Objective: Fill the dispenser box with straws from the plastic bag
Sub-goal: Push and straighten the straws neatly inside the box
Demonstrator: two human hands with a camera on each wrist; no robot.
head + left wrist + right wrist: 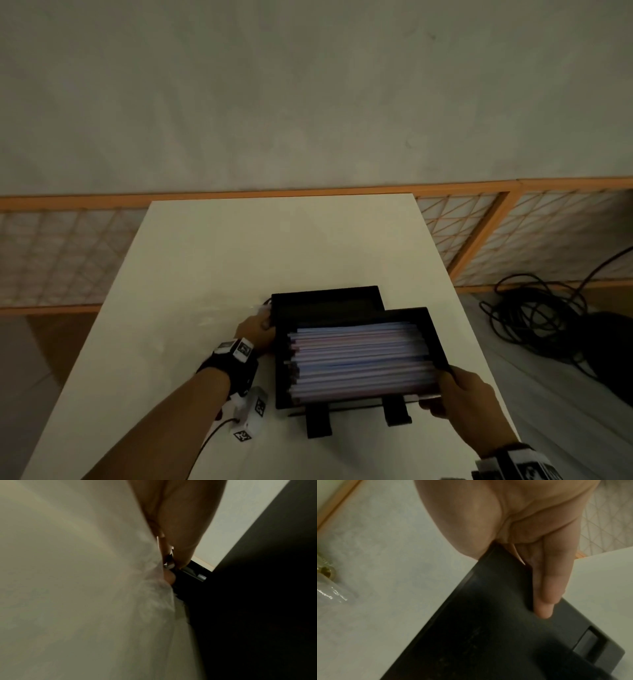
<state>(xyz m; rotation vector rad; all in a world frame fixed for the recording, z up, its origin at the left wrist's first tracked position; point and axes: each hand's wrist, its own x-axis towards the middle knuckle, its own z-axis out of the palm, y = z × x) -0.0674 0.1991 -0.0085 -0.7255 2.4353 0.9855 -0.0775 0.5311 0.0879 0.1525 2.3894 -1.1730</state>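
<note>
Right hand point(462, 394) fingers point(544, 601) grip straw-filled dispenser box point(359, 359) corner

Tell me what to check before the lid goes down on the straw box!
1. Straws lie flat inside the dispenser box: ok, they fill it in a level stack.
2. No straw ends poke over the rim: cannot tell, the picture is blurred.
3. Left hand steadies the box's left side: ok.
4. Right hand grips the box's right front corner: ok.
5. Lid is open behind the box: ok.
6. Plastic bag is clear of the lid: not ok, it is bunched against the box by the left hand.
</note>
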